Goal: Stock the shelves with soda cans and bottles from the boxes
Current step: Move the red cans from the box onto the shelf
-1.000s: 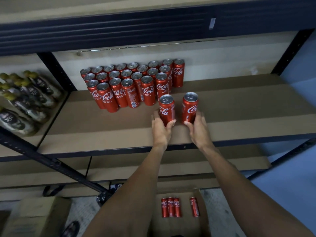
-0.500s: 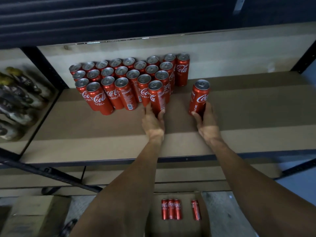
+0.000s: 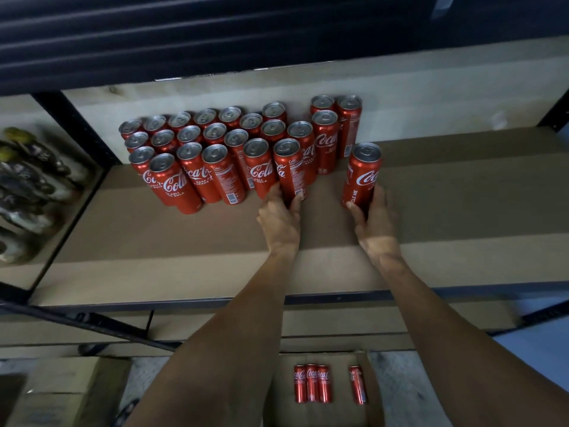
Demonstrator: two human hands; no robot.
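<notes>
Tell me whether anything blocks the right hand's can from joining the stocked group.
Nothing visible does. Only bare shelf lies between the can in the right hand and the stocked cans; the left hand grips a front-row can.

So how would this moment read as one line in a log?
phase: shelving cans | left hand: grips front-row can | right hand: grips lone can, apart from block | box: four cans visible

One wide-angle camera, worn on the person's head, looks forward and steeply down onto the shelf [image 3: 462,211] from close by. Both forearms [image 3: 246,334] reach in from the bottom edge, and beneath the shelf front a box [image 3: 340,386] on the floor [image 3: 400,380] shows.
</notes>
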